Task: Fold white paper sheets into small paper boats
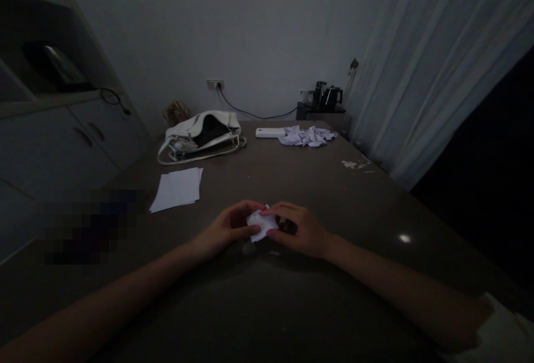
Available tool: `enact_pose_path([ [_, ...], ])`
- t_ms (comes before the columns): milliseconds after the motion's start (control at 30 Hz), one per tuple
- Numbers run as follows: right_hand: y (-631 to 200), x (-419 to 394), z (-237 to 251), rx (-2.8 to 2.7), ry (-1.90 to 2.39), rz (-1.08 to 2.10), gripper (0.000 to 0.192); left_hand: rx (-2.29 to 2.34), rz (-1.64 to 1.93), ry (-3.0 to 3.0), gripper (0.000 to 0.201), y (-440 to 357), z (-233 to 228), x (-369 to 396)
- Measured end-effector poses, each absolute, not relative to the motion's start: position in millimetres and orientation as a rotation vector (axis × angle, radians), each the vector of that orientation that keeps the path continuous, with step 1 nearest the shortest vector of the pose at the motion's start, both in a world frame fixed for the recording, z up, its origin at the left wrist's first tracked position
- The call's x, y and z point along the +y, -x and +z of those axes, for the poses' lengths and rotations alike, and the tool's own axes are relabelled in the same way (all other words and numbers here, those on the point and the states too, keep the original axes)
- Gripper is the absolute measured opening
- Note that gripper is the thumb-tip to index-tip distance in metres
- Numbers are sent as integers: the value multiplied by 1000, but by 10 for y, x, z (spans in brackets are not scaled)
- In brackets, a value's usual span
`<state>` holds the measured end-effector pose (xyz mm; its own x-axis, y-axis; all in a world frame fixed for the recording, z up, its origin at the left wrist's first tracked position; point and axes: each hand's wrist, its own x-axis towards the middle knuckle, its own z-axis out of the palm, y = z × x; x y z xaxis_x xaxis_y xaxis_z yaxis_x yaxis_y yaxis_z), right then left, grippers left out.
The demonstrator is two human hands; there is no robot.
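Head view: both hands (pixel 227 229) (pixel 298 229) pinch, seemingly, folded paper (pixel 261 224).

Two hands (pixel 227 229) (pixel 298 229), one folded paper (pixel 261 224), one paper stack (pixel 177 188), one white handbag (pixel 202 135), one crumpled-paper heap (pixel 306 136).

Desk (pixel 317 196): paper stack (pixel 177 189) centre left; white bag (pixel 202 135) behind it; crumpled papers (pixel 307 136) upper centre; kettle (pixel 327 96) beyond.
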<state>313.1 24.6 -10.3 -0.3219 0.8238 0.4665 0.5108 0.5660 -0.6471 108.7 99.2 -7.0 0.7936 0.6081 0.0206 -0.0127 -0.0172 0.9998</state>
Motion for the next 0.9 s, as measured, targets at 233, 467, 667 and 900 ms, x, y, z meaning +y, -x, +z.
enact_pose_path([
  [233,-3103,272,-126,-1863,1134,618,27,522,587,-1553,49,-1091,-138,1035],
  [467,-3082,311,-190,-1620,1131,856,18,602,577,-1531,48,-1114,-128,1010],
  [667,-3091,346,-234,-1452,1075,869,34,642,572,-1470,41,-1139,-147,1031],
  [900,-3091,342,-229,-1481,1110,1057,38,631,501,-1492,28,-1115,-99,995],
])
